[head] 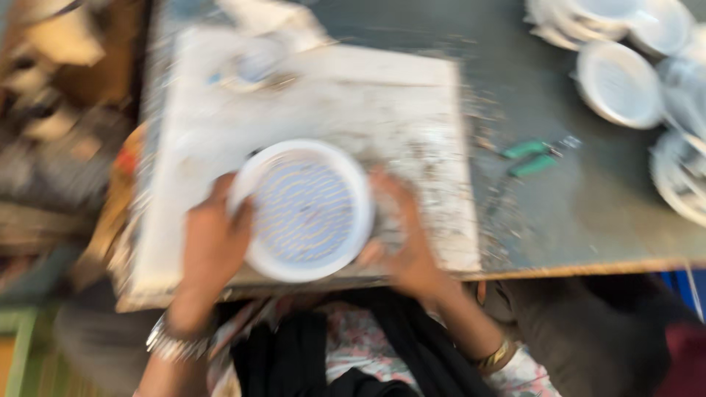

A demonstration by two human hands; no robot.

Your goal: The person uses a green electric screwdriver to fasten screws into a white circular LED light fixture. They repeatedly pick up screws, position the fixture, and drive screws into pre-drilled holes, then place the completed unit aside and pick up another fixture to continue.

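A round white lamp housing [305, 209] with a dotted panel of small light points on its face lies on a worn white board [382, 110]. My left hand [213, 242] grips its left rim. Fingers of my right hand [401, 235] press against its right rim. Both hands hold the housing between them just above the board's near edge. The picture is blurred by motion.
Green-handled pliers [531, 156] lie on the grey table [588, 213] right of the board. Several more round white housings [619, 82] are piled at the far right. Another round part [254, 65] sits at the board's far end. Cluttered scrap lies to the left.
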